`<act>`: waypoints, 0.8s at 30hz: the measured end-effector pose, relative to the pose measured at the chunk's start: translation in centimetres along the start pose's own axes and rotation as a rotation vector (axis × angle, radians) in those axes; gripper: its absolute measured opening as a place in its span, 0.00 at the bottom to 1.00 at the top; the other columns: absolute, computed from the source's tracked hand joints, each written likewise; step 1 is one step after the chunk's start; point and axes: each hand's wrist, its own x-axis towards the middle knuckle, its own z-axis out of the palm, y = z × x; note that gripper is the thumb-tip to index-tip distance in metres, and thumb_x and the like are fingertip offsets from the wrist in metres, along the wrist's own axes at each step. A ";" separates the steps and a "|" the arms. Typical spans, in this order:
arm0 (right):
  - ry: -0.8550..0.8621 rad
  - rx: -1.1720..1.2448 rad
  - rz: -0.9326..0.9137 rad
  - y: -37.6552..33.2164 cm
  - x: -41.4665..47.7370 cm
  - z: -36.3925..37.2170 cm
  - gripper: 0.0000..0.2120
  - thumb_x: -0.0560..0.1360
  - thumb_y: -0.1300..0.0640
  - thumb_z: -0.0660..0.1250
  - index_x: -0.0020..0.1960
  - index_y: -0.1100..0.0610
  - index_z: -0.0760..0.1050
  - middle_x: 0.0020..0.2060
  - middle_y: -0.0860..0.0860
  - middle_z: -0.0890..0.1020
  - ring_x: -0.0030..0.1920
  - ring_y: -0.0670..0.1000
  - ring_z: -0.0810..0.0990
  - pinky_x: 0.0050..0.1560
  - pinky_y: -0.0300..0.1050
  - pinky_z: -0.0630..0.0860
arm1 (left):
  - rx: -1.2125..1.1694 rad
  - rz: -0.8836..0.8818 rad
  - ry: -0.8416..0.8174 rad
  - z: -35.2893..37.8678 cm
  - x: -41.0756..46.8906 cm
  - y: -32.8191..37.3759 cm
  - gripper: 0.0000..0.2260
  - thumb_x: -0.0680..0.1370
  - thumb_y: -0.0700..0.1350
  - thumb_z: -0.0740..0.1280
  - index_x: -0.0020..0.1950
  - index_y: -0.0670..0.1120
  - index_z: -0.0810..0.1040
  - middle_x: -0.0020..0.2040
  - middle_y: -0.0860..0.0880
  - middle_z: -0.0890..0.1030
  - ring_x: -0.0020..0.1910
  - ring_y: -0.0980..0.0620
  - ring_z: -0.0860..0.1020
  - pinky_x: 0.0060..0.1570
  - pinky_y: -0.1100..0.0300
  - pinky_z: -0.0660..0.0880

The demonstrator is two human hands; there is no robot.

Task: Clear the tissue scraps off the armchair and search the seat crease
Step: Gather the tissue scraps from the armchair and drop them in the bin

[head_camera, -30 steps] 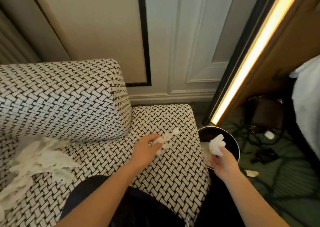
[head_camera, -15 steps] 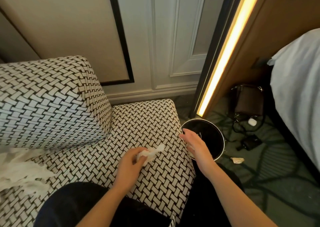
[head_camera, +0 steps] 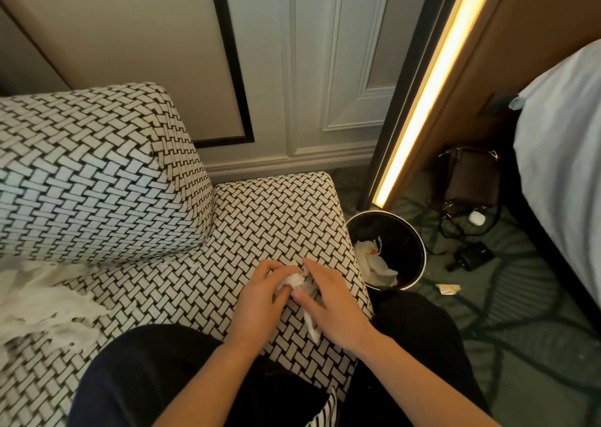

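The armchair (head_camera: 266, 218) has a black-and-white woven pattern, with its backrest (head_camera: 97, 172) at the left. My left hand (head_camera: 260, 299) and my right hand (head_camera: 331, 306) meet over the seat's right end. Both hands pinch one white tissue scrap (head_camera: 294, 280), crumpled between them, with a strip hanging below my right palm. More torn tissue (head_camera: 42, 299) lies spread over the seat at the far left, near the crease under the backrest.
A round black bin (head_camera: 418, 241) with white tissue inside stands on the floor right of the seat. A paper scrap (head_camera: 448, 288), cables, a charger and a brown bag (head_camera: 471, 179) lie beyond it. A bed edge (head_camera: 566, 166) is at the right.
My right hand dropped its tissue wad into the bin and came back left to the seat. It now joins my left hand on the scrap, which has been gathered up and crumpled.
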 end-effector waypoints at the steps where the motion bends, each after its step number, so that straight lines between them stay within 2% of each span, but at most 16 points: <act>1: 0.007 -0.029 -0.013 0.1 0.1 0.2 0.28 0.78 0.46 0.61 0.74 0.53 0.59 0.69 0.46 0.65 0.68 0.42 0.59 0.66 0.29 0.52 | -0.010 -0.002 -0.011 0.0 0.0 0.0 0.19 0.76 0.36 0.65 0.64 0.53 0.75 0.53 0.59 0.71 0.46 0.66 0.74 0.48 0.76 0.71; 3: 0.040 -0.047 -0.035 0.4 0.4 0.6 0.27 0.76 0.48 0.65 0.72 0.53 0.64 0.68 0.45 0.66 0.66 0.40 0.61 0.64 0.25 0.53 | -0.011 -0.013 -0.021 0.0 -0.1 -0.1 0.24 0.75 0.34 0.66 0.67 0.55 0.71 0.55 0.59 0.71 0.51 0.66 0.73 0.54 0.74 0.71; 6: 0.066 -0.031 -0.067 0.8 0.9 0.2 0.22 0.73 0.54 0.70 0.66 0.54 0.72 0.62 0.46 0.72 0.61 0.42 0.69 0.63 0.33 0.66 | -0.057 -0.045 0.007 0.1 -0.1 -0.4 0.24 0.73 0.35 0.69 0.67 0.51 0.72 0.58 0.56 0.73 0.57 0.63 0.73 0.59 0.69 0.72; 8: 0.084 -0.018 -0.088 1.0 1.2 -0.2 0.16 0.73 0.58 0.70 0.61 0.56 0.77 0.56 0.46 0.75 0.54 0.44 0.74 0.56 0.32 0.71 | -0.113 -0.083 0.023 0.1 -0.1 -0.3 0.23 0.73 0.37 0.71 0.66 0.50 0.73 0.58 0.56 0.74 0.57 0.64 0.73 0.58 0.69 0.72; 10: 0.098 -0.054 -0.103 1.1 1.4 -0.3 0.12 0.73 0.60 0.70 0.56 0.57 0.79 0.51 0.48 0.76 0.49 0.45 0.75 0.51 0.32 0.73 | -0.160 -0.125 0.018 0.1 -0.2 -0.2 0.23 0.73 0.37 0.70 0.66 0.51 0.72 0.58 0.57 0.74 0.57 0.65 0.73 0.54 0.71 0.73; 14: 0.126 -0.139 -0.088 1.4 1.6 0.2 0.09 0.74 0.61 0.68 0.54 0.56 0.81 0.47 0.48 0.78 0.46 0.45 0.76 0.51 0.40 0.75 | -0.237 -0.215 0.023 0.1 0.0 -0.2 0.24 0.74 0.38 0.69 0.68 0.51 0.71 0.58 0.58 0.73 0.57 0.65 0.73 0.51 0.73 0.72; 17: 0.204 -0.065 -0.013 1.2 1.7 -0.5 0.08 0.74 0.60 0.68 0.51 0.53 0.81 0.43 0.43 0.78 0.43 0.40 0.75 0.47 0.32 0.72 | -0.253 -0.261 0.022 0.0 0.0 -0.2 0.26 0.74 0.38 0.69 0.70 0.52 0.69 0.57 0.61 0.72 0.58 0.63 0.73 0.55 0.68 0.72; 20: 0.222 0.209 0.240 0.8 1.9 -2.2 0.10 0.74 0.56 0.69 0.55 0.50 0.77 0.42 0.42 0.80 0.43 0.38 0.78 0.42 0.28 0.71 | -0.265 -0.304 0.009 -0.1 0.0 -0.4 0.28 0.74 0.38 0.70 0.71 0.52 0.67 0.62 0.57 0.73 0.60 0.59 0.74 0.56 0.67 0.73; 22: 0.188 0.583 0.454 0.9 2.3 -3.7 0.11 0.74 0.57 0.68 0.56 0.51 0.75 0.46 0.47 0.83 0.46 0.44 0.82 0.46 0.35 0.77 | -0.286 -0.340 -0.012 -0.1 0.0 -0.4 0.29 0.74 0.38 0.70 0.72 0.53 0.66 0.64 0.55 0.74 0.61 0.58 0.74 0.52 0.71 0.73; 24: 0.235 1.009 0.632 1.7 2.9 -5.0 0.09 0.75 0.59 0.67 0.55 0.54 0.76 0.49 0.52 0.83 0.50 0.50 0.82 0.50 0.44 0.79 | -0.300 -0.361 -0.020 -0.1 0.0 -0.4 0.28 0.74 0.38 0.70 0.72 0.52 0.67 0.64 0.55 0.74 0.59 0.59 0.75 0.50 0.72 0.72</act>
